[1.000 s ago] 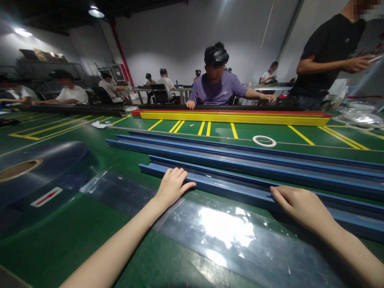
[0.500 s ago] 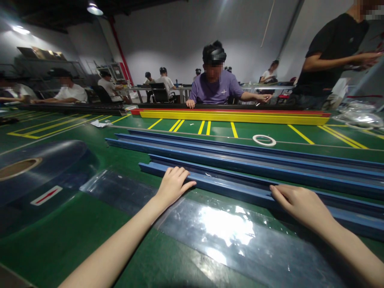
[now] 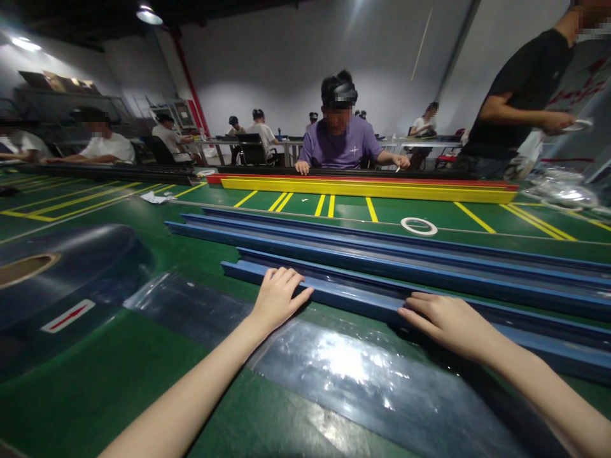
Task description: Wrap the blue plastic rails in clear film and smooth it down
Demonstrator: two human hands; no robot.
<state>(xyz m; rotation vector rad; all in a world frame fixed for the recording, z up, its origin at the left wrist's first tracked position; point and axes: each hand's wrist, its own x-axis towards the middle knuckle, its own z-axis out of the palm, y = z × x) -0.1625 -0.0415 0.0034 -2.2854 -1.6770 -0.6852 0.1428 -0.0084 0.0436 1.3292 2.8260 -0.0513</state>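
Note:
A long blue U-shaped channel (image 3: 353, 297) lies lengthwise across the green table in front of me. Near its left end, my left hand (image 3: 279, 294) grips the near wall, fingers over the top edge and thumb along the outer side. Farther right, my right hand (image 3: 443, 318) holds the same wall, its fingertips partly hidden inside the channel. Below both hands a strip of clear plastic film (image 3: 363, 375) stretches over the table, shining under the light. It leads left toward a large roll of film (image 3: 95, 273) with a cardboard core.
More blue channels (image 3: 296, 236) lie just behind mine. A white tape ring (image 3: 419, 226) sits beyond them. Yellow channel (image 3: 363, 189) and red channel pieces lie before a co-worker in purple (image 3: 338, 143). A person in black (image 3: 520, 95) stands at right; bagged plastic (image 3: 558, 189) lies nearby.
My right hand has slid left along the channel, closer to my left hand, which stays put. The co-worker's hand at the back has moved left, and the standing person has shifted.

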